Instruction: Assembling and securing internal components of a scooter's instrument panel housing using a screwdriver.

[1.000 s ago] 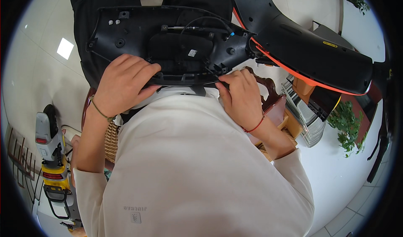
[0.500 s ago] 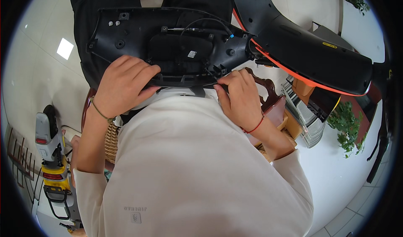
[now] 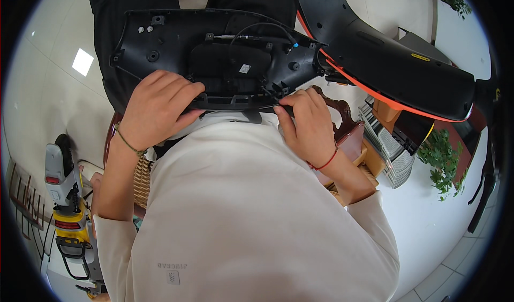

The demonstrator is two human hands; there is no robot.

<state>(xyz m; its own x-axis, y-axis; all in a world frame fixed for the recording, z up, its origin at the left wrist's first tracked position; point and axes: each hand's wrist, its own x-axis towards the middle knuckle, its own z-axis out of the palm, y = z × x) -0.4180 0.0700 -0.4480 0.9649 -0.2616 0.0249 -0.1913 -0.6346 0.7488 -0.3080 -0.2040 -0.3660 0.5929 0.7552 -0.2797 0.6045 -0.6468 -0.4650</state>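
A black plastic panel [image 3: 174,53], its ribbed inner side facing up, lies across my lap. My left hand [image 3: 158,109] is closed over its near edge on the left, thumb below and fingers on top. On the right, my right hand [image 3: 308,123] pinches at the same near edge between thumb and forefinger; what lies between the tips is hidden. A thin black cable [image 3: 267,25] arcs over the panel to a small blue piece [image 3: 295,46] near its right end. A white label [image 3: 244,69] sits on the raised black box at the panel's middle.
A black scooter body part with orange trim [image 3: 396,72] stands close at the panel's right end. A carved wooden chair [image 3: 348,123] and a leafy plant [image 3: 441,163] are farther right. At left stands a grey and yellow scooter [image 3: 69,211], with part of another person beside it.
The fingertips of my right hand have shifted very slightly up and to the right along the panel's edge. My left hand and the panel look unmoved.
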